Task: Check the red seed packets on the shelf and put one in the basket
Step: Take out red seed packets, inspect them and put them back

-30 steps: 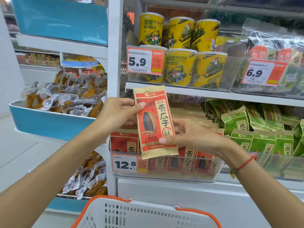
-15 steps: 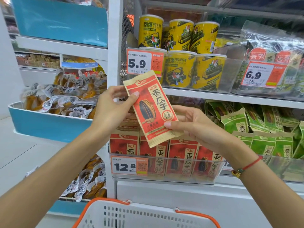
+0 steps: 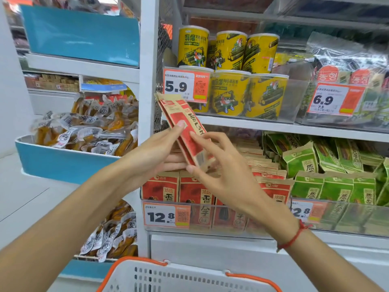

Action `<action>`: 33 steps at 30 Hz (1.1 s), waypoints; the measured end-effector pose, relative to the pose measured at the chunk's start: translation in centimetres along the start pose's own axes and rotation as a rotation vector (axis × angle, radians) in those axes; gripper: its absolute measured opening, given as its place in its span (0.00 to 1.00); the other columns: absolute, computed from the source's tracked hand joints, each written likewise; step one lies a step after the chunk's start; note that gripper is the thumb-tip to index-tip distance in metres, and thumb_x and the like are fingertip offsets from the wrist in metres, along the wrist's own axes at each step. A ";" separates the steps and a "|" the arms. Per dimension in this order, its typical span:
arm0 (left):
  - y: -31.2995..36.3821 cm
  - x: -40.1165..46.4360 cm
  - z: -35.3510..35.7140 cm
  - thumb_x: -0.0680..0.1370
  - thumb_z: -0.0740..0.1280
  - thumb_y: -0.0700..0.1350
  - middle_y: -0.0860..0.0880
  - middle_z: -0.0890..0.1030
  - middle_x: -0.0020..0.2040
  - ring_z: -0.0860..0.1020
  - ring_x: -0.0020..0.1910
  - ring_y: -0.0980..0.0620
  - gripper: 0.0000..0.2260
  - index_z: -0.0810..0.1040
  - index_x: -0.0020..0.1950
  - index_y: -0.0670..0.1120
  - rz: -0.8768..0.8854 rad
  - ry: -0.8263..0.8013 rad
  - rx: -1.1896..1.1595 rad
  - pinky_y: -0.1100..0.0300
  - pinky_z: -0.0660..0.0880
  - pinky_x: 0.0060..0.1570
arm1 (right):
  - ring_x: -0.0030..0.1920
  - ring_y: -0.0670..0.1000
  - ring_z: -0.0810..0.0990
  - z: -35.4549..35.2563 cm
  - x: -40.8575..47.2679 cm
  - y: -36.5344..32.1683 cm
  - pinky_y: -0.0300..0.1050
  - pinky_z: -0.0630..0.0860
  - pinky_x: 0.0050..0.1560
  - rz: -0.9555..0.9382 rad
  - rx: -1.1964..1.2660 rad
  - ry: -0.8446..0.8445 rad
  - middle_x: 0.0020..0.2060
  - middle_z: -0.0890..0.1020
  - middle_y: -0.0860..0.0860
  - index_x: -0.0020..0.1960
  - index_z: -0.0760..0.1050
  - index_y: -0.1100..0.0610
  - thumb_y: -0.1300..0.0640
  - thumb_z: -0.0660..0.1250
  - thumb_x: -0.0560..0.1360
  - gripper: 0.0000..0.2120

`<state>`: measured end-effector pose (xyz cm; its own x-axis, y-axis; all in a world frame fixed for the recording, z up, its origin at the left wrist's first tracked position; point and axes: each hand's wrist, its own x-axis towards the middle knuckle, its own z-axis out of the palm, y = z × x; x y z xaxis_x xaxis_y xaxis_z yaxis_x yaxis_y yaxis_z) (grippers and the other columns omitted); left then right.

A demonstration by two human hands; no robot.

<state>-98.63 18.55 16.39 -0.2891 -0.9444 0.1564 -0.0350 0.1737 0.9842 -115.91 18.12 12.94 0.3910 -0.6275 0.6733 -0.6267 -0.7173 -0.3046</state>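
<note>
A red seed packet (image 3: 185,123) is held up in front of the shelf, tilted and turned almost edge-on to me. My left hand (image 3: 155,152) grips it, thumb on the red face and fingers behind. My right hand (image 3: 227,175) pinches its lower end between fingertip and thumb. More red seed packets (image 3: 162,186) stand in rows in a clear shelf bin (image 3: 210,226) just below my hands. The white basket (image 3: 189,279) with an orange rim sits at the bottom of the view, under both arms.
Green seed packets (image 3: 336,186) fill the bin to the right. Yellow snack cans (image 3: 229,51) stand on the shelf above, behind a 5.9 price tag (image 3: 183,85). A blue tub of wrapped snacks (image 3: 63,161) juts out on the left.
The packet has turned from facing me to nearly edge-on and risen slightly. My right hand has shifted its fingers along the packet's lower end.
</note>
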 end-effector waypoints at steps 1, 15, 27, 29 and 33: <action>-0.2 0.1 -0.5 0.80 0.56 0.58 0.49 0.84 0.56 0.83 0.53 0.49 0.18 0.72 0.67 0.53 -0.018 -0.002 -0.019 0.57 0.79 0.55 | 0.52 0.41 0.73 -0.1 0.1 0.0 0.37 0.77 0.50 0.029 0.105 -0.052 0.61 0.68 0.41 0.73 0.66 0.45 0.48 0.67 0.76 0.27; -0.9 -0.2 -1.1 0.81 0.56 0.54 0.52 0.83 0.58 0.80 0.58 0.54 0.16 0.75 0.66 0.54 -0.030 -0.185 0.193 0.54 0.77 0.60 | 0.40 0.47 0.81 -3.1 1.6 1.1 0.36 0.77 0.39 0.658 0.827 0.132 0.44 0.86 0.53 0.52 0.82 0.56 0.50 0.71 0.73 0.12; -1.6 0.2 -0.4 0.81 0.60 0.50 0.50 0.85 0.53 0.83 0.53 0.54 0.14 0.78 0.64 0.52 0.023 -0.052 0.188 0.57 0.80 0.52 | 0.34 0.40 0.80 -2.3 1.4 1.4 0.31 0.76 0.35 0.592 0.667 0.290 0.38 0.86 0.48 0.47 0.82 0.53 0.53 0.71 0.74 0.05; -1.6 0.2 -0.5 0.81 0.60 0.50 0.50 0.85 0.52 0.83 0.53 0.54 0.13 0.78 0.62 0.52 0.017 -0.018 0.167 0.58 0.80 0.51 | 0.37 0.42 0.81 -1.5 1.2 1.2 0.34 0.78 0.38 0.506 0.535 0.279 0.38 0.84 0.48 0.50 0.79 0.50 0.54 0.72 0.73 0.07; -1.5 0.1 -0.8 0.81 0.60 0.50 0.50 0.85 0.51 0.83 0.51 0.55 0.12 0.79 0.61 0.52 -0.014 0.010 0.124 0.61 0.81 0.47 | 0.38 0.46 0.79 -0.6 0.9 1.2 0.42 0.79 0.43 0.402 0.470 0.221 0.37 0.79 0.49 0.58 0.74 0.48 0.55 0.73 0.73 0.15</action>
<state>-97.84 17.97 14.98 -0.2786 -0.9495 0.1443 -0.1576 0.1934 0.9684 -116.75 16.84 13.62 0.0090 -0.8333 0.5527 -0.3140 -0.5271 -0.7897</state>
